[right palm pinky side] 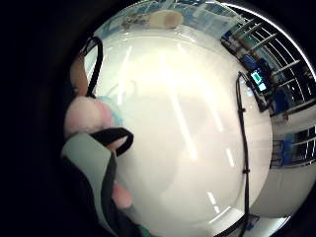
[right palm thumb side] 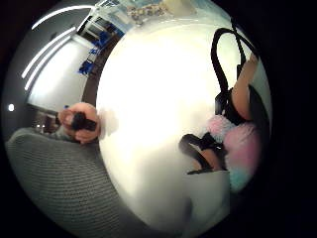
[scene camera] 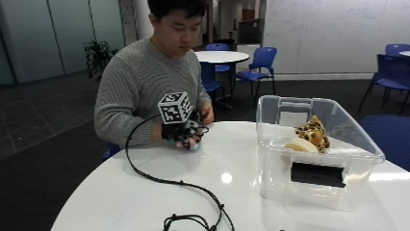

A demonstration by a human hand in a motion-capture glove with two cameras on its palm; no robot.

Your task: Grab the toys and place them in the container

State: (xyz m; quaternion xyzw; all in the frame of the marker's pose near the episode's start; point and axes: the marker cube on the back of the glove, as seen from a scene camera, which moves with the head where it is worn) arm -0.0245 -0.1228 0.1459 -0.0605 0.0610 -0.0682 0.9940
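Observation:
At the near side of the white round table [scene camera: 211,192], my gloved right hand [scene camera: 183,134] grips a soft pink and light-blue plush toy [scene camera: 196,146], low over the tabletop. The same plush toy [right palm pinky side: 88,114] bulges between my fingers in the little finger side palm view, and the plush toy [right palm thumb side: 241,144] shows pink and blue beside the palm straps in the thumb side view. A clear plastic container [scene camera: 307,183] stands to the right of the hand. Inside it lie a spotted plush toy [scene camera: 313,130] and a beige round toy [scene camera: 300,144]. Far across the table the container [right palm pinky side: 158,19] shows small.
The person's bare left hand [scene camera: 207,113] rests at the table's edge behind the gloved hand. Bare white tabletop lies between the hand and the container. Blue chairs [scene camera: 256,65] and another round table [scene camera: 221,56] stand behind the person.

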